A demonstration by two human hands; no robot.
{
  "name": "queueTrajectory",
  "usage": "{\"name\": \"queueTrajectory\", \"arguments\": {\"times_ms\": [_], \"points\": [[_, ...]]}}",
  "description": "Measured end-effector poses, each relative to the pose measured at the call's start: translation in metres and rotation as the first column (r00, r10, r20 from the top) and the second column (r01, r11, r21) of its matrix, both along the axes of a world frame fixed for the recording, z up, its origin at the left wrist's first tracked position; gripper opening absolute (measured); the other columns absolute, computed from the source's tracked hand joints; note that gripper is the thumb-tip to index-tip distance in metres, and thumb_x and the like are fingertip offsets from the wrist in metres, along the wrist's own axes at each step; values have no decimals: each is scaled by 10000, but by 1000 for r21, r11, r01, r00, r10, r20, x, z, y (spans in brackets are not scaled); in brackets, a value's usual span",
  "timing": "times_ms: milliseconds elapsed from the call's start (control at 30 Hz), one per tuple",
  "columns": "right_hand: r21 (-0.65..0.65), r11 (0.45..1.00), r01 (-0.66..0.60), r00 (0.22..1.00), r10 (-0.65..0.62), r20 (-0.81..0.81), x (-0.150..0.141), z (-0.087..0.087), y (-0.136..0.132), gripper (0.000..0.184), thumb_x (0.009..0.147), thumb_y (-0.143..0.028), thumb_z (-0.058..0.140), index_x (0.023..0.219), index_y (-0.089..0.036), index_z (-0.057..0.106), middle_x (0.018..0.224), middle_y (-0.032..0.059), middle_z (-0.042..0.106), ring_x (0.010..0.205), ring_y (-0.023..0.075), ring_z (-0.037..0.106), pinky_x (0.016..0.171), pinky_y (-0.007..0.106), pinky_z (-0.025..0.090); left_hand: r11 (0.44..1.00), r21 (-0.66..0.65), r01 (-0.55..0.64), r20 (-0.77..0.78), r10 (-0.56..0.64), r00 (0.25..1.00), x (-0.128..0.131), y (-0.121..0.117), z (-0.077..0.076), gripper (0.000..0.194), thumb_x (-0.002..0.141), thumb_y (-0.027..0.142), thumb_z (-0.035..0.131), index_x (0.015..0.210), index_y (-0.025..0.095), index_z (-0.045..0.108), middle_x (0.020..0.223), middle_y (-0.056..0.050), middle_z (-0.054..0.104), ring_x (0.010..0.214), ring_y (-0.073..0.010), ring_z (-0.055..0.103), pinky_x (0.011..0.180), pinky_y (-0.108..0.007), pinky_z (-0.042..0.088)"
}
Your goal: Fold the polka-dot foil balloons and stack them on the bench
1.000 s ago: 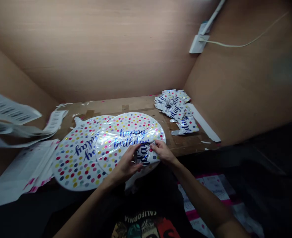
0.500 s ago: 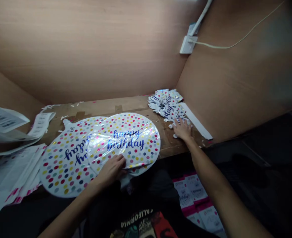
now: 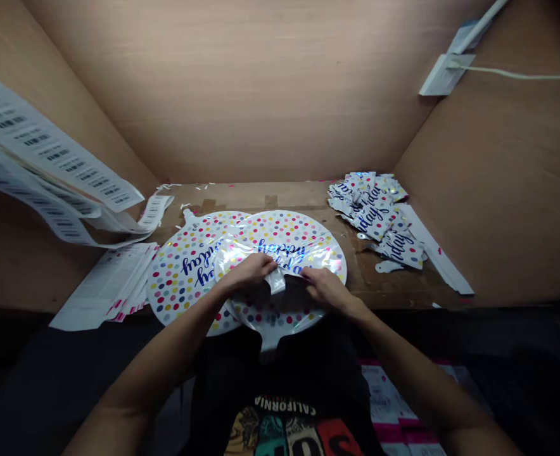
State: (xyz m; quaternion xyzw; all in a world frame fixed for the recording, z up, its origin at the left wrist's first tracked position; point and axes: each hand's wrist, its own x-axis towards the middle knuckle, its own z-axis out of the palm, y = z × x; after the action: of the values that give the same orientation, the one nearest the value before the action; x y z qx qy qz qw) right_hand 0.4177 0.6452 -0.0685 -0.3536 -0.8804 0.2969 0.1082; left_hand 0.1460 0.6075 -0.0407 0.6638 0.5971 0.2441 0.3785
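Flat foil balloons with coloured dots and blue birthday lettering overlap on the cardboard-covered table (image 3: 303, 190). The left one (image 3: 175, 272) lies flat with its tab pointing up. My left hand (image 3: 254, 269) pinches the bottom edge of the top balloon (image 3: 289, 228) beside its white tail, and my right hand (image 3: 326, 288) grips that same edge farther right. This edge is raised and turned back over the balloon, so part of another dotted balloon (image 3: 289, 316) shows underneath. At the right is a heap of folded balloons (image 3: 375, 209), apart from both hands.
Strips of barcode labels (image 3: 52, 149) hang at the left above a stack of white and pink packets (image 3: 113, 285). A white strip (image 3: 439, 250) lies along the right panel, below a power socket (image 3: 446, 73). Printed packages (image 3: 384, 392) sit below the table's front edge.
My right hand has come from the folded heap to the top balloon's edge. My left hand has moved up with that edge, folding it back. The view has shifted.
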Motion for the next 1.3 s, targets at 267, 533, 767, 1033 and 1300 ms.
{"name": "queueTrajectory", "arguments": {"times_ms": [267, 533, 767, 1033, 1300], "points": [[35, 969, 246, 907, -243, 343, -58, 42, 160, 286, 972, -359, 614, 1043, -134, 777, 1143, 172, 764, 1012, 255, 697, 798, 253, 454, 716, 652, -250, -206, 484, 851, 3, 32, 24, 316, 1050, 336, 453, 1225, 208, 683, 1296, -161, 651, 1283, -333, 514, 1145, -463, 319], [91, 899, 429, 799, -425, 426, -40, 35, 177, 525, 961, -532, 640, 1161, -58, 748, 1194, 258, 730, 1032, 303, 721, 820, 301, 511, 925, 311, -218, -558, 364, 746, -30, 49, -57, 518, 1026, 514, 481, 1438, 221, 589, 1632, -145, 443, 1509, -355, 333, 1238, -574, 187], [264, 818, 512, 720, -576, 387, 1, 2, 117, 517, 1090, -470, 355, 1281, -128, 692, 1180, 261, 720, 1109, 347, 709, 919, 409, 513, 907, 343, -243, -526, 400, 750, -30, 43, -70, 673, 1029, 602, 390, 1575, 217, 472, 1699, -129, 334, 1572, -366, 230, 1269, -570, 96], [493, 752, 437, 654, -642, 399, 111, -15, 62, 436, 1076, -506, 417, 1128, -178, 698, 892, 171, 742, 868, 338, 742, 766, 393, 513, 911, 222, -348, -523, 413, 746, -28, 58, -48, 746, 984, 722, 379, 1460, 181, 574, 1606, -177, 463, 1480, -418, 348, 1201, -608, 242], [471, 737, 485, 697, -651, 300, 115, -42, 6, 405, 1034, -542, 532, 1123, -170, 665, 936, 143, 744, 866, 300, 722, 770, 367, 492, 976, -205, -67, -470, -38, 882, 25, 73, -13, 410, 630, 444, 842, 901, 152, 745, 938, -148, 754, 914, -325, 687, 764, -344, 485]]}}
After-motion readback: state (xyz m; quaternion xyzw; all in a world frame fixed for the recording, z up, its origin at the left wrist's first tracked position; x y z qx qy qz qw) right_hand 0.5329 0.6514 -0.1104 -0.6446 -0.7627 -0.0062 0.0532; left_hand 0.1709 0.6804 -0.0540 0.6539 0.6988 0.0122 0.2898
